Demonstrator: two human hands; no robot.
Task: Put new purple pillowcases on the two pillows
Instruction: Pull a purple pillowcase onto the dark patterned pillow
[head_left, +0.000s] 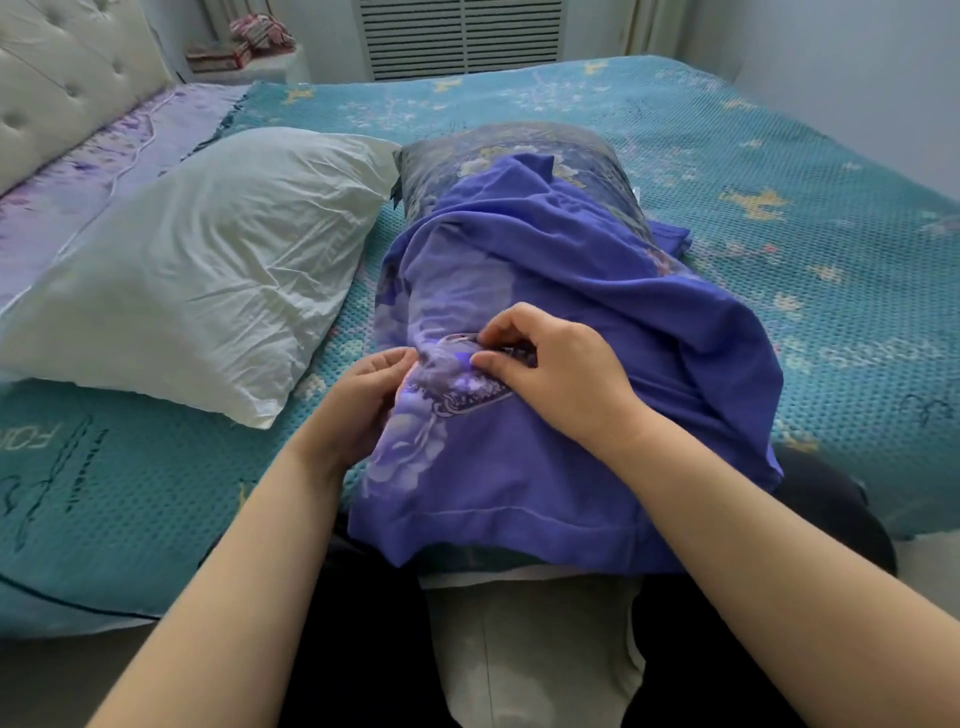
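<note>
Where the two hands met over the printed part of the purple pillowcase (545, 291), the right hand (558, 374) had its grip closed on the cloth, thumb and curled fingers pinching a small gathered fold near a dark patterned patch. The left hand (358, 400) lay just beside it, its fingers curled against the left edge of the same cloth and its fingertips meeting the bunched fold, so that its grip also held the fabric. That pillowcase was draped loosely over the floral-covered pillow (519, 150), which lay lengthwise on the bed, running away from the person. Its far end stuck out bare beyond the purple cloth, while the hemmed near edge of the case hung over the bed's edge above the person's lap. A white end of the pillow showed below that hem, between dark-clothed legs. Another piece of purple fabric (672, 239) peeked out flat on the bed at the pillow's right side; whether it was a second case could not be told. To the left, touching the covered pillow's far corner, lay the bare white pillow (208, 260), wrinkled and angled across the teal bedspread (779, 208). Beyond it a lilac sheet (78, 171) ran along the tufted cream headboard (62, 67). Folded striped cloths (239, 44) sat on a ledge by the louvred panel (462, 36) at the far wall.
</note>
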